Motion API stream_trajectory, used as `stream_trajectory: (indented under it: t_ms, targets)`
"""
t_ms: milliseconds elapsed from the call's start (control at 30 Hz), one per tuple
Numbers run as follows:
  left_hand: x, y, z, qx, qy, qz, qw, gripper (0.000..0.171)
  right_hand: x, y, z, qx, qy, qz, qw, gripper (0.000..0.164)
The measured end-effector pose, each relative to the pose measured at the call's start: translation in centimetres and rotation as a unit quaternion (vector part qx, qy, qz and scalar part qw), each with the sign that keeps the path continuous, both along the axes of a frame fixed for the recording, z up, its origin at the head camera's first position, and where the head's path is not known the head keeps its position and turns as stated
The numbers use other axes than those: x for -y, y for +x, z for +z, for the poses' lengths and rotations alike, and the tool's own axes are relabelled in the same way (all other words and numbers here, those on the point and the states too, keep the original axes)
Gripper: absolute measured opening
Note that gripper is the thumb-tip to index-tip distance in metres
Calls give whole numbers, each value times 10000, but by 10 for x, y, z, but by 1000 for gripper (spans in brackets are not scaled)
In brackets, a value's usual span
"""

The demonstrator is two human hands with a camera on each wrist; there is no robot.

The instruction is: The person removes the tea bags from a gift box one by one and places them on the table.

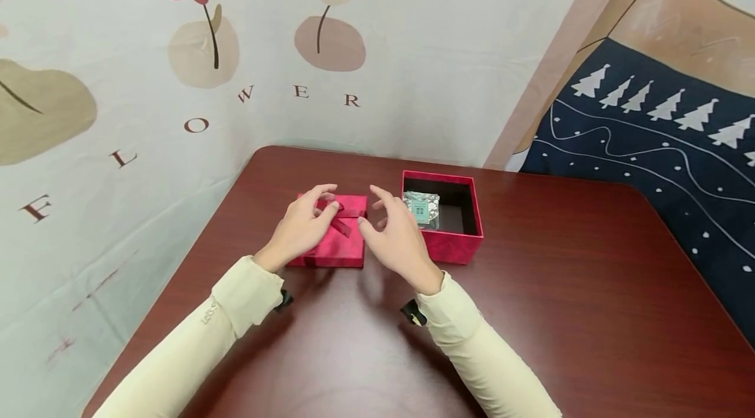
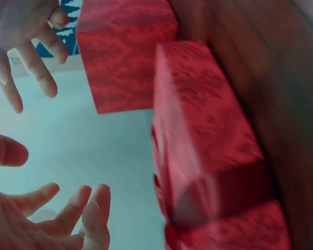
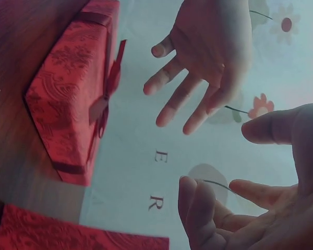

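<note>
A red patterned gift box lid (image 1: pixel 339 249) with a ribbon and bow lies on the table. My left hand (image 1: pixel 303 225) hovers over its left part, fingers loosely bent and nothing in them. To the right, my right hand (image 1: pixel 400 234) hangs in the air between the lid and the red box (image 1: pixel 454 249), also holding nothing. The box stands with its top uncovered and a dark inside. A small clear packet with a teal label (image 1: pixel 421 210) leans at the left inside it. In the right wrist view the ribboned lid (image 3: pixel 68 99) sits apart from both hands.
The dark red-brown wooden table (image 1: pixel 560 300) carries the lid and box. Behind it hangs a pale cloth (image 1: pixel 413 77) with printed flowers and letters. A navy cloth (image 1: pixel 649 136) with white trees hangs at the right.
</note>
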State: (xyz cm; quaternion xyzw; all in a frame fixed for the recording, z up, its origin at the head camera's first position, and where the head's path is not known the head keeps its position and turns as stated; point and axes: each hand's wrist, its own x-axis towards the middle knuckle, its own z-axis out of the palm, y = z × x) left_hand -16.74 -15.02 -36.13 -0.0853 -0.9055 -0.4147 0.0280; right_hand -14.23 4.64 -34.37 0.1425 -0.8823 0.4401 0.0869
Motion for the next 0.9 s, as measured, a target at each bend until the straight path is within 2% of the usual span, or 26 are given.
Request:
stream_trajectory:
  t_ms: [200, 400, 633, 900]
  targets:
    - [-19, 0, 10, 61, 233, -261, 9994, 50, -16, -2, 5, 79, -191, -155, 9997, 65]
    - [-39, -8, 14, 74, 291, -362, 9989, 50, -40, -9, 9, 27, -343, -296, 9990, 62]
    - [-72, -21, 10, -61, 211, -404, 9989, 50, -71, -22, 10, -48, -233, -615, 9978, 62]
    - [-100, -31, 7, -18, 313, -390, 9987, 48, -93, -28, 9, 128, -233, -673, 9974, 64]
